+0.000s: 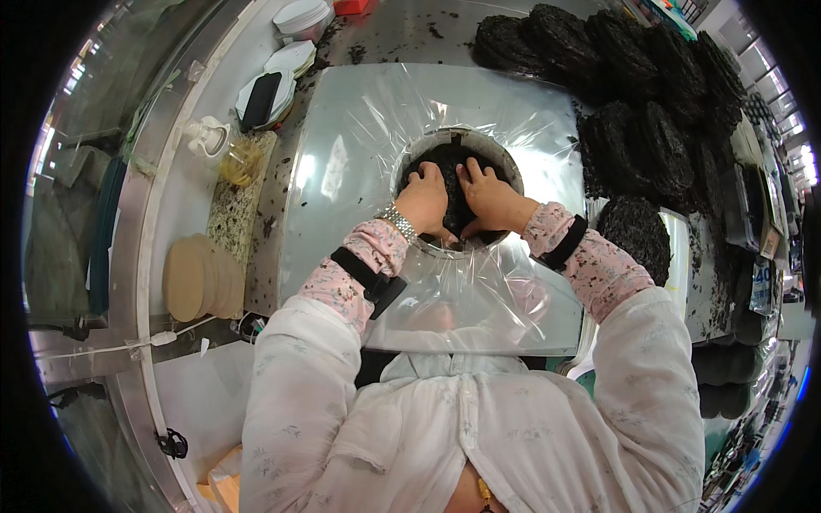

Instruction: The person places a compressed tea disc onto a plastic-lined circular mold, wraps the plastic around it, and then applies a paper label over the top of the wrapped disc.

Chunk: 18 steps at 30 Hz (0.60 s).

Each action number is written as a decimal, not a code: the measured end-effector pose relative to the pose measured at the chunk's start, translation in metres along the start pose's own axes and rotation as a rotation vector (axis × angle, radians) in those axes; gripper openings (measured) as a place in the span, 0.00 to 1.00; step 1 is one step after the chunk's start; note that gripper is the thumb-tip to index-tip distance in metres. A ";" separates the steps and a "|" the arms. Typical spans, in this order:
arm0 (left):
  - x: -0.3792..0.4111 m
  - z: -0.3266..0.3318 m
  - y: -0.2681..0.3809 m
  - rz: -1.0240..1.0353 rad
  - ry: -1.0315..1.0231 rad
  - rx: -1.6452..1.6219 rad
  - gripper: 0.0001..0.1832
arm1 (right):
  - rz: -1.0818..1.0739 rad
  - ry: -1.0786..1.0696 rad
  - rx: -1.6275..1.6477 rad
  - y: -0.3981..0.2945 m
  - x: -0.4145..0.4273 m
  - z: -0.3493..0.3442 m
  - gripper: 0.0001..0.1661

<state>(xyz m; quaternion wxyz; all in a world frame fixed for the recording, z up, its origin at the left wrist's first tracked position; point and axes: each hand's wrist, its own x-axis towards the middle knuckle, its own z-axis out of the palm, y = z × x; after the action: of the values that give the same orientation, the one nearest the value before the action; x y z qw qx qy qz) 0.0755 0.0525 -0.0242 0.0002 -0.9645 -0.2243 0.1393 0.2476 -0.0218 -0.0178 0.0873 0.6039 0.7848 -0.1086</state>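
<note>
Both my hands reach into a round, pale-rimmed mould (517, 172) in front of me. Inside it lies a dark, shredded mass (454, 215) that looks like dried seaweed. My left hand (424, 200), with a metal watch at the wrist, rests on the left part of this mass, fingers bent. On the right part my right hand (492, 200) lies with its fingers apart. My fingertips partly cover the mass. Clear plastic film (471, 295) spreads from the mould in creases on all sides, over a smooth, shiny board (321, 256).
Dark shaggy discs (558, 45) are piled at the back right, with another disc (635, 231) by my right forearm. On the left are a clear jar (240, 160), a black phone-like object (261, 101), tan round boards (186, 276) and plastic tubs (301, 22).
</note>
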 end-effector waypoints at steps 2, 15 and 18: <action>0.002 0.002 -0.006 -0.018 -0.006 -0.034 0.67 | -0.062 0.022 -0.036 0.009 0.013 0.006 0.76; -0.179 -0.044 0.129 0.512 0.230 -0.572 0.19 | 0.077 0.121 0.132 -0.054 -0.090 0.016 0.78; -0.185 0.020 0.141 0.565 0.145 -0.760 0.08 | 0.043 0.160 0.053 -0.057 -0.093 0.024 0.74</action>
<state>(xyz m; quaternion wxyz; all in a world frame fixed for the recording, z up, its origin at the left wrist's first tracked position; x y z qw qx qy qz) -0.0279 -0.1559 -0.0027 -0.3747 -0.9267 0.0124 -0.0255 0.2165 -0.1285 -0.0129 0.0108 0.6296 0.7728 -0.0788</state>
